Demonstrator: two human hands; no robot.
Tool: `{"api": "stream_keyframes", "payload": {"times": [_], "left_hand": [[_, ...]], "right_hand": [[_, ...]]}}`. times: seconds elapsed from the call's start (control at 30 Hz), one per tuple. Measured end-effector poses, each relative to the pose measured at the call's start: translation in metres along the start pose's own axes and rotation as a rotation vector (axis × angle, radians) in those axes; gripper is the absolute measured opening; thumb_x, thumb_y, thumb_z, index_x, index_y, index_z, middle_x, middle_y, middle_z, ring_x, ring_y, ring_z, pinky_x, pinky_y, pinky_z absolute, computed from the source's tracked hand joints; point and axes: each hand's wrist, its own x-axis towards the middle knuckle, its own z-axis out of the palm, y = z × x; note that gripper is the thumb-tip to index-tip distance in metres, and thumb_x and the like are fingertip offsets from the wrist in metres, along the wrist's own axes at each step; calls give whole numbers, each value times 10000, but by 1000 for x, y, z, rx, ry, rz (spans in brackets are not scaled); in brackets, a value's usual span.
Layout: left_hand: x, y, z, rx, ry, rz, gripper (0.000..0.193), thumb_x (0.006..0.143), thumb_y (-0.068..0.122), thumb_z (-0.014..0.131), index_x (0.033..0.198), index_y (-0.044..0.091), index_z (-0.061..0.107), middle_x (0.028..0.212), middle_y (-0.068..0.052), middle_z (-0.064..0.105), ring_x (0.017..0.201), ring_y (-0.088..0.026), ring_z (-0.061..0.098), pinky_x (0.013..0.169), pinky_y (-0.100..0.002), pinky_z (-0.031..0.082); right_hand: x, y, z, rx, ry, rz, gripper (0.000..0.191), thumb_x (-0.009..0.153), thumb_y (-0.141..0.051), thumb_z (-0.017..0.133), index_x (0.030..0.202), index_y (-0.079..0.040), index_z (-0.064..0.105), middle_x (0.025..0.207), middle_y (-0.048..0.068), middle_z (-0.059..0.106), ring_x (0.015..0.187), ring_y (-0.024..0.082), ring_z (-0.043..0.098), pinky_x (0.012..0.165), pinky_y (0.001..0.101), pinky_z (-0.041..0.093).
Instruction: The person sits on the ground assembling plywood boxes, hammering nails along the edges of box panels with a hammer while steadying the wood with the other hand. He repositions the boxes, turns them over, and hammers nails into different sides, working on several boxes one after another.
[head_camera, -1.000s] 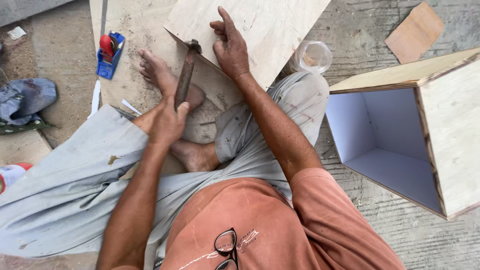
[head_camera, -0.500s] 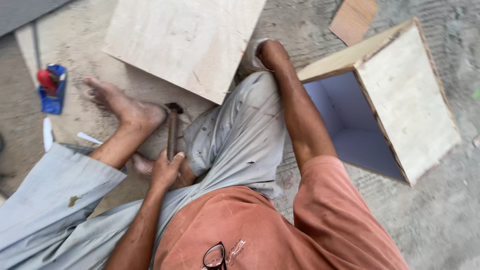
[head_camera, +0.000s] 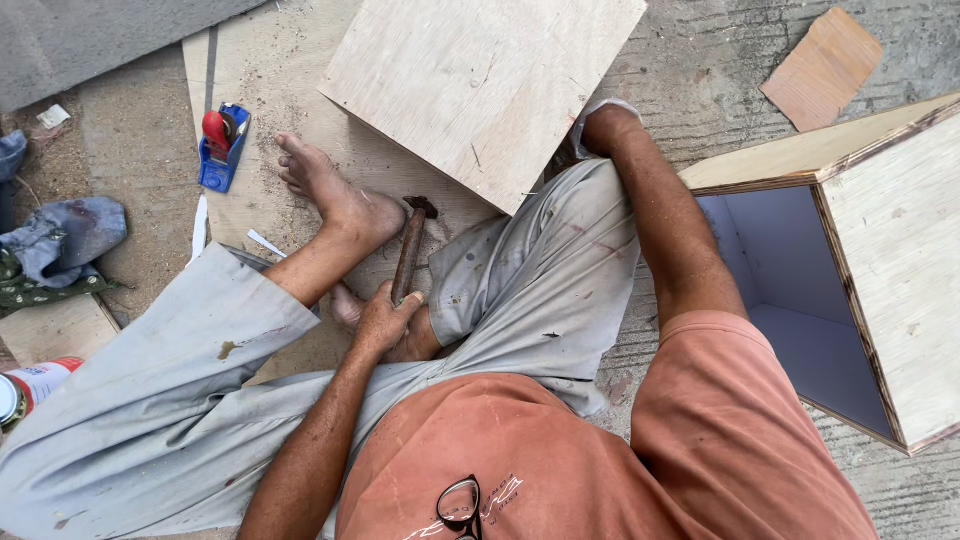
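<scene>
Gripping one rusty brown-handled hammer (head_camera: 409, 252) in curled left hand (head_camera: 385, 320); right hand (head_camera: 603, 128) reaching behind one square plywood board (head_camera: 480, 85), finger state hidden.

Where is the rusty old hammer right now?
In the head view, the rusty brown hammer sits left of centre, gripped by the left hand, with its head beside the bare foot and just below the square plywood board.

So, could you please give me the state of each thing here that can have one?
hammer: gripped at the handle by the left hand, head resting on the floor board.
right hand: mostly hidden behind the knee; grip cannot be told.
plywood panel: lying flat.
plywood box: on its side, open, empty.
hand plane: set down, untouched.
</scene>
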Motion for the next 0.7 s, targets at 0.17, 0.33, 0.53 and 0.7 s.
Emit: {"api": "stream_keyframes", "payload": {"times": [0.17,0.33,0.53,0.7], "left_hand": [[2,-3,-3,7,-11,-25,418,906,345,715,1082,-22,619,742,-112,659,496,-178,605,465,-346,509],[3,-6,-2,9,-14,17,445,916,350,724,1116,-34,620,756,-118,669,500,-167,611,473,-331,520],[2,-6,-4,-23,-21,-6,478,909,335,720,1188,-37,607,782,-125,680,493,-167,612,455,-332,523],[0,-2,-7,-12,-25,-24,485,914,347,721,1184,-40,611,764,-144,683,495,-173,617,463,-336,526]], "right_hand": [[-2,1,3,63,-16,56,240,913,-133,681,1114,-69,797,1219,195,736,1085,378,702,938,448,566],[-7,2,3,72,-36,79,235,916,-141,685,1108,-64,795,1205,199,743,1067,377,713,916,457,574],[-11,-8,-2,78,-57,92,229,919,-150,688,1101,-59,794,1189,204,751,1046,376,727,889,468,582],[-14,-15,-5,38,-50,88,226,923,-159,686,1100,-75,799,1197,195,744,1066,368,712,910,461,572]]}}
